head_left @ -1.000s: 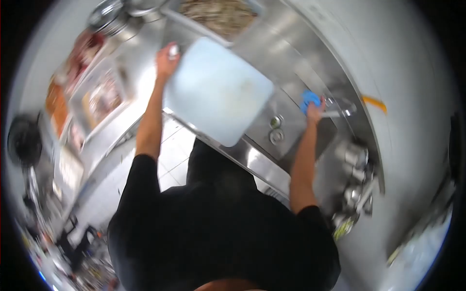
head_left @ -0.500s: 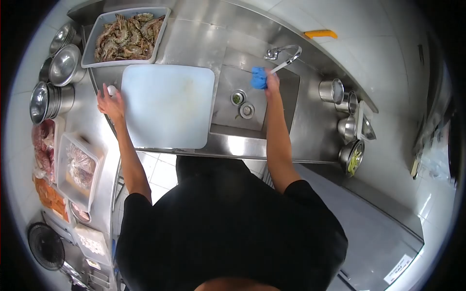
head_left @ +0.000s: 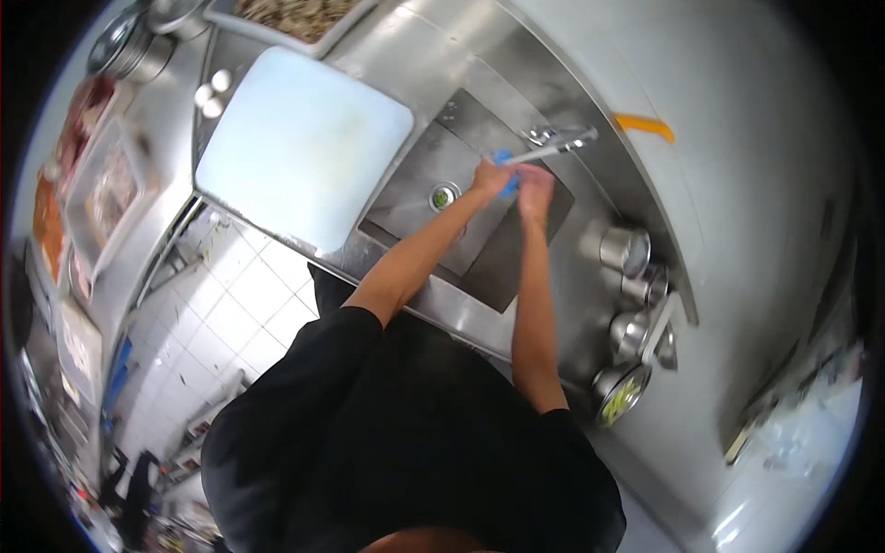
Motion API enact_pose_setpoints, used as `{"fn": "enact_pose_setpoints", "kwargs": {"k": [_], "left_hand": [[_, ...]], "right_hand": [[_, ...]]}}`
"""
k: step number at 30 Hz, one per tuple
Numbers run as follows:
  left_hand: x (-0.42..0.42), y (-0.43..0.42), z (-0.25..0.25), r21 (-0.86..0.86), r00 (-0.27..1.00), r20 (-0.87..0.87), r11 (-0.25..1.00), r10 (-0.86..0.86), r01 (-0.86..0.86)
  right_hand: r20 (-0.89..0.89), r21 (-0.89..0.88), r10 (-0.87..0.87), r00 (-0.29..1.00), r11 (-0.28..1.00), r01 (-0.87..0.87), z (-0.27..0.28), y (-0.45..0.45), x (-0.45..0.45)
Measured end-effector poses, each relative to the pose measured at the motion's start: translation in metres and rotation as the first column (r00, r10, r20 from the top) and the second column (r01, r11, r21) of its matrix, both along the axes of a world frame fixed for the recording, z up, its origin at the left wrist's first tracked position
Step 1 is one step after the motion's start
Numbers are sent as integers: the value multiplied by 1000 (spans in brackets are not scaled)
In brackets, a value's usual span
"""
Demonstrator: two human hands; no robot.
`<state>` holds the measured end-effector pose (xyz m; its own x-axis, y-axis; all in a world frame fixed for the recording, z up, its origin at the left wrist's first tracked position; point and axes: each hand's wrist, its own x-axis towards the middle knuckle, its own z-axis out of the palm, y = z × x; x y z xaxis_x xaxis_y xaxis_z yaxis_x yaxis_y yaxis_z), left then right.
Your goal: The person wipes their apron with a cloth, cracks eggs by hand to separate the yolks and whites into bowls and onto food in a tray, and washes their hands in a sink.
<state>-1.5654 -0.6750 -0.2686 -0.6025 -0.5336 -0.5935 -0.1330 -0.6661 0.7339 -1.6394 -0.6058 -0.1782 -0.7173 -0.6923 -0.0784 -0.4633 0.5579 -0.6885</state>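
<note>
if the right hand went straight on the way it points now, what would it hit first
Most likely the faucet spout, just ahead of the right hand in the picture; depth is unclear, so the hand might pass underneath.

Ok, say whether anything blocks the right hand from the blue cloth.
Nothing visible does: the right hand is at the blue cloth, opposite the left hand. From above, the faucet spout crosses the cloth.

S/s pots [head_left: 625,251] on R nr bowl [head_left: 604,381] w/ green pcs [head_left: 623,398], orange obj. [head_left: 647,126] farther up.
</note>
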Motion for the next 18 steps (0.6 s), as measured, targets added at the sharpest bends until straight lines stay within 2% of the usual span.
{"fn": "enact_pose_setpoints", "kwargs": {"k": [1, 2, 3, 5, 6, 7, 8, 10, 11, 12, 13, 14, 15, 17, 18], "left_hand": [[0, -9, -9, -25, 989, 7, 989, -149, 149], [13, -23, 12, -73, 979, -73, 980, -188, 182], [30, -24, 38, -118, 961, -139, 968, -237, 222], [33, -16, 47, -381, 991, 131, 924, 35, 18], [41, -27, 49, -380, 986, 166, 923, 15, 50], [45, -31, 54, -375, 981, 193, 923, -18, 91], [47, -36, 64, -368, 975, 216, 919, -61, 139], [61, -51, 87, -326, 972, 236, 940, -22, 101], [63, -55, 95, -296, 972, 236, 951, -20, 92], [50, -58, 77, -340, 964, 263, 938, 30, 64], [34, -52, 57, -379, 956, 284, 924, 71, 44], [43, -49, 82, -104, 997, -29, 992, -69, 66], [59, -50, 110, 169, 931, -347, 969, -114, 181], [69, -54, 98, 96, 862, -417, 929, -287, 356], [88, -50, 113, -52, 858, -366, 928, -361, 369]], "right_hand": [[-254, -86, 13, 967, 996, -36, -1, -3, -19], [-258, -163, -22, 966, 986, -21, -2, -16, -31], [14, -151, 125, 992, 981, -121, 6, -31, -45], [-290, -22, 382, 877, 914, -406, -26, -54, -73], [-437, 59, 476, 763, 862, -504, -41, -67, -87], [-51, 33, 416, 908, 909, -415, -47, -75, -100], [342, 56, 279, 897, 947, -316, -44, -82, -108], [686, -46, 81, 723, 997, -67, -39, -75, -107], [695, -201, 68, 716, 974, 103, -25, -59, -75], [699, -347, 52, 714, 896, 275, -5, -46, -38], [639, -355, 104, 762, 919, 173, 17, -35, -3], [581, -342, 147, 800, 937, 76, 37, -23, 28], [627, -332, 180, 758, 942, 50, 48, -15, 49], [716, -299, 213, 665, 954, 17, 50, -2, 43], [763, -262, 205, 613, 965, 3, 46, 4, 28]]}}
